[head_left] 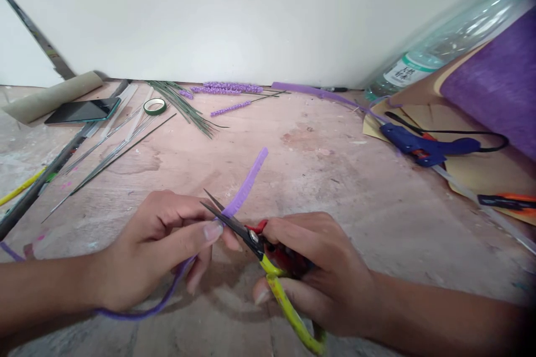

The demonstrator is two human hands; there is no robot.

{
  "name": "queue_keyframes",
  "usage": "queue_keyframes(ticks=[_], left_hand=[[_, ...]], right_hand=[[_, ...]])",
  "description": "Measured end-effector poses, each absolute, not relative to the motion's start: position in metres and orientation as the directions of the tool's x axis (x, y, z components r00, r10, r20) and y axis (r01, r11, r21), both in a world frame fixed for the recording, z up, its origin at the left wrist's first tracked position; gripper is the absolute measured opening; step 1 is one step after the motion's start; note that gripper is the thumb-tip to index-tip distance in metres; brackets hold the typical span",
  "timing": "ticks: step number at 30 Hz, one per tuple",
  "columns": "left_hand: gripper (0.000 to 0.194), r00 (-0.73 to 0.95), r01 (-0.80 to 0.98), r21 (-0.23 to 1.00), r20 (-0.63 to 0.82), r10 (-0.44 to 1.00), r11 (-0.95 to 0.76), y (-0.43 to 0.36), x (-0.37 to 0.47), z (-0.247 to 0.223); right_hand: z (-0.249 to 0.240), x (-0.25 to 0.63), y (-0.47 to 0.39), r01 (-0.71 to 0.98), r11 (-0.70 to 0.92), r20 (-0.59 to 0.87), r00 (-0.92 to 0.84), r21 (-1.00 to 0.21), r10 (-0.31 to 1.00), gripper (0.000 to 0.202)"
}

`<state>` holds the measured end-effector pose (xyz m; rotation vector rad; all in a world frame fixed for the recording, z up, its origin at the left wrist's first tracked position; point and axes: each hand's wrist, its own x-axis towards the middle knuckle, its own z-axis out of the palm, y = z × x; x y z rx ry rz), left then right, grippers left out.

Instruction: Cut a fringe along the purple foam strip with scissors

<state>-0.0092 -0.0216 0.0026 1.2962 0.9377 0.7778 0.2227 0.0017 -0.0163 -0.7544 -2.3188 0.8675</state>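
Observation:
Between thumb and fingers, my left hand [167, 237] pinches a long purple strip [247, 183]. One end points up and away, with small cuts showing along its edge; the other trails below my left wrist. My right hand [320, 270] grips scissors [293, 312] with yellow handles and dark blades. The blades are slightly apart and meet the strip right by my left thumb. Part of the scissor handles is hidden behind my right fingers.
Purple flower stems [228, 88], green wires [184, 106] and green tape [154, 106] lie along the back. A phone [84, 111] and cardboard tube [54, 97] are at left. A blue glue gun [427, 144], box cutter [506, 202] and plastic bottle [444, 47] are at right.

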Motion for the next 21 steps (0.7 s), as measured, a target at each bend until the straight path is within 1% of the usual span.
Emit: queue_keyframes(ticks=[2,4,10,13,16,21], left_hand=[[0.029,0.441,0.0,0.984,-0.159,0.883,0.177,-0.0225,-0.0094,0.0006],[0.029,0.436,-0.013,0.983,-0.159,0.886,0.183,-0.0234,-0.0094,-0.0008],[0.029,0.394,-0.011,0.996,-0.077,0.916,0.088,-0.0247,-0.0097,-0.0007],[0.03,0.406,0.018,0.997,-0.072,0.911,0.071,-0.0256,-0.0104,-0.0016],[0.032,0.433,0.04,0.997,-0.072,0.898,0.061,-0.0258,-0.0094,-0.0027],[0.034,0.438,0.034,0.998,-0.065,0.896,0.055,-0.0249,-0.0073,-0.0037]], right_hand=[[-0.0179,0.2229,0.0022,0.318,0.639,0.301,-0.681,-0.7,0.668,0.043],[-0.0188,0.2229,0.0027,0.322,0.651,0.315,-0.676,-0.687,0.666,0.047],[-0.0186,0.2225,0.0026,0.296,0.67,0.344,-0.679,-0.681,0.649,0.043],[-0.0193,0.2228,0.002,0.302,0.684,0.353,-0.679,-0.664,0.643,0.042],[-0.0201,0.2229,0.0012,0.315,0.695,0.348,-0.689,-0.647,0.636,0.045],[-0.0202,0.2217,0.0014,0.293,0.701,0.372,-0.682,-0.65,0.629,0.048]])
